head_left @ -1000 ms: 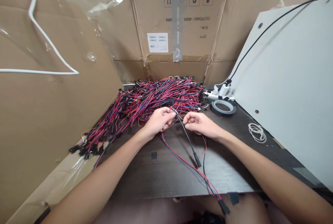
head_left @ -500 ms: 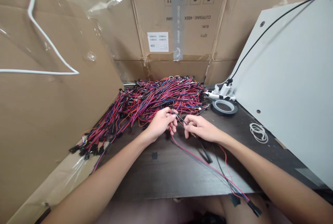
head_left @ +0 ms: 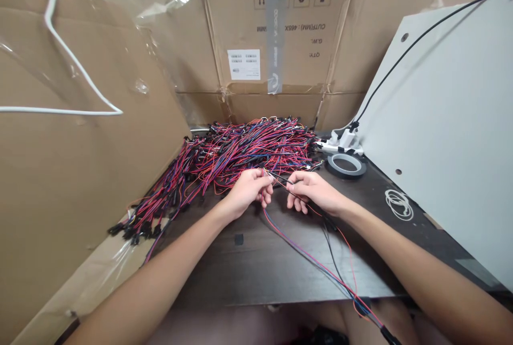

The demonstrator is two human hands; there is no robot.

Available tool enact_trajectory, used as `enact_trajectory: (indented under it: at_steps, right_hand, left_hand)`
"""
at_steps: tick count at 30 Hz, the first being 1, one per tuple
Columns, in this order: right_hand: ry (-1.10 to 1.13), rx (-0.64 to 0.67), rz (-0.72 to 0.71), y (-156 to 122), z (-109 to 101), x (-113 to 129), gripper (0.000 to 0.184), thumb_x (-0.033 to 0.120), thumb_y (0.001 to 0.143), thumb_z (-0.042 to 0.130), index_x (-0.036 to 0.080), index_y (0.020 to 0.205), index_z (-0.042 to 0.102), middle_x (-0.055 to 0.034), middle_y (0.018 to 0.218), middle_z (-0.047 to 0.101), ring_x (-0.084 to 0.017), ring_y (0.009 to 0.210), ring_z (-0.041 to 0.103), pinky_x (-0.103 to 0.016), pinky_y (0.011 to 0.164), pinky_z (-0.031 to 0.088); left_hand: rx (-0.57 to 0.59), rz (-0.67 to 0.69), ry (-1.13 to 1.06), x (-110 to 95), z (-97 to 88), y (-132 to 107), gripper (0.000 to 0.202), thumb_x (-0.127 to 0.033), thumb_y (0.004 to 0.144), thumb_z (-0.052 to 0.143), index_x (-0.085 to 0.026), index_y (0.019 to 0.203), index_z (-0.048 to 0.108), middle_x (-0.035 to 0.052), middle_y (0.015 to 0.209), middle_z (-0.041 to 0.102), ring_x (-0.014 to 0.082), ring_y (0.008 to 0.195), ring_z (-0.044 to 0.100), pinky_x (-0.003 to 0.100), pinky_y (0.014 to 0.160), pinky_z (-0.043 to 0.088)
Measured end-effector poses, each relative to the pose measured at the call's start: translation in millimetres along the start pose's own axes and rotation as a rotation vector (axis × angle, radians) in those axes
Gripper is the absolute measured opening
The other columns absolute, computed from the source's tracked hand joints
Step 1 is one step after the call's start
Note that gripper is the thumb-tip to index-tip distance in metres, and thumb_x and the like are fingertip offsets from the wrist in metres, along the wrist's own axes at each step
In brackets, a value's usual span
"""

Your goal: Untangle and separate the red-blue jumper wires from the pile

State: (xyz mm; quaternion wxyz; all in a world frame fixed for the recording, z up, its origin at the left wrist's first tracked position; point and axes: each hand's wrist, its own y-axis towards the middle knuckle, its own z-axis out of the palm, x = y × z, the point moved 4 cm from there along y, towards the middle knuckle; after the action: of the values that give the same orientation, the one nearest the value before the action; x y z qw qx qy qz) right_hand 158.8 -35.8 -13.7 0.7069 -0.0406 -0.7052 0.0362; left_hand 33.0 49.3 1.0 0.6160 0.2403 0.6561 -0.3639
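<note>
Left hand [head_left: 249, 191] and right hand [head_left: 310, 191], fingertips closed, pinch one thin red, blue and black wire lead [head_left: 304, 251] at the near edge of the tangled wire heap [head_left: 240, 152]. Grip close together; let the slack trail off the dark table [head_left: 256, 265].

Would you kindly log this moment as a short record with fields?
left hand: pinching thin wire leads
right hand: pinching the same leads, close beside the left
held wires: red, blue and black, trailing off the table's near edge
wire pile: behind both hands
tape roll: right of pile
surface: dark table
</note>
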Motion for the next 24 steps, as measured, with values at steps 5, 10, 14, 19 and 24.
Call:
enact_trajectory:
  at_steps: [5,10,14,19,24]
  right_hand:
    - [-0.069,0.019,-0.007,-2.5,4.2,2.4,0.020,0.030,0.075,0.059,0.015,0.078,0.046,-0.0060,0.063,0.067,-0.009,0.042,0.053,-0.018,0.037,0.042]
    - [-0.097,0.020,-0.016,-2.5,4.0,3.3,0.018,0.030,0.078,0.056,0.015,0.078,0.045,-0.0061,0.063,0.067,-0.010,0.045,0.054,-0.019,0.040,0.043]
    - [-0.145,-0.002,-0.037,-1.9,1.2,3.2,0.018,0.031,0.079,0.056,0.015,0.078,0.047,-0.0053,0.064,0.066,-0.009,0.048,0.054,-0.018,0.041,0.043]
    - [-0.166,-0.013,-0.022,-1.9,1.1,0.6,0.021,0.031,0.075,0.062,0.014,0.076,0.050,-0.0031,0.064,0.063,-0.008,0.047,0.052,-0.019,0.040,0.043]
    - [-0.160,-0.014,-0.039,-1.9,0.8,1.3,0.020,0.030,0.074,0.062,0.013,0.069,0.052,-0.0029,0.064,0.062,-0.007,0.048,0.050,-0.018,0.041,0.041]
  left_hand:
    - [-0.016,0.019,0.004,0.7,-0.8,-0.2,0.016,-0.017,0.080,0.055,-0.011,0.066,0.050,0.0004,0.054,0.054,0.0089,0.038,0.050,0.018,0.033,0.039]
    - [-0.005,0.001,0.004,1.0,-0.5,-0.3,0.017,-0.016,0.080,0.053,-0.011,0.063,0.050,0.0007,0.053,0.053,0.0091,0.037,0.050,0.018,0.033,0.038]
    - [-0.006,-0.013,0.003,-0.2,0.1,-0.8,0.016,-0.015,0.079,0.052,-0.011,0.064,0.051,0.0012,0.054,0.054,0.0094,0.038,0.051,0.018,0.033,0.039]
    - [-0.008,0.001,0.007,-0.3,0.0,-0.8,0.015,-0.016,0.077,0.052,-0.011,0.064,0.051,0.0015,0.055,0.055,0.0094,0.038,0.051,0.018,0.033,0.039]
    - [-0.001,0.024,0.053,1.3,-0.6,-0.1,0.018,-0.020,0.076,0.054,-0.012,0.060,0.050,0.0001,0.050,0.052,0.0087,0.035,0.048,0.017,0.032,0.037]
